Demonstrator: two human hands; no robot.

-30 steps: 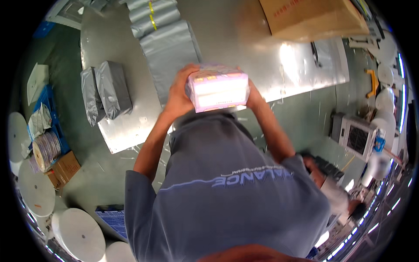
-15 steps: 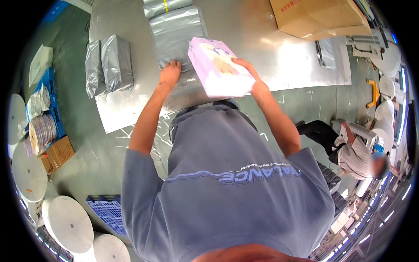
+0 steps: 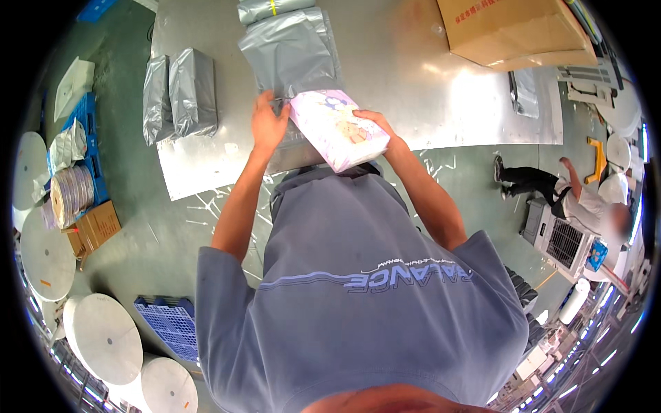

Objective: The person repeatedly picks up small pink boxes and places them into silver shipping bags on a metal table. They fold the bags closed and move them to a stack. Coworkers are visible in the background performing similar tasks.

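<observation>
A pink printed box [image 3: 337, 131] is tilted over the near edge of the metal table. My right hand [image 3: 380, 126] grips its right side, thumb on top. The box's far end meets the mouth of a grey plastic mailing bag [image 3: 289, 55] lying flat on the table; how far inside it reaches, I cannot tell. My left hand [image 3: 270, 124] pinches the bag's near left edge, beside the box's far left corner. Beyond that bag lies a grey roll or bundle of bags [image 3: 275, 9] with a yellow band.
Two filled grey bags [image 3: 193, 93] stand at the left of the metal table [image 3: 399, 82]. A large cardboard box [image 3: 516, 31] occupies the far right, near a clear plastic piece [image 3: 525, 93]. Large white rolls [image 3: 107, 341] and a blue pallet [image 3: 169, 327] are on the floor. Another person [image 3: 585, 199] walks at right.
The pink box has come down and its far end now meets the bag mouth. My left hand has moved from lying on the bag to its lifted edge. The other person has moved.
</observation>
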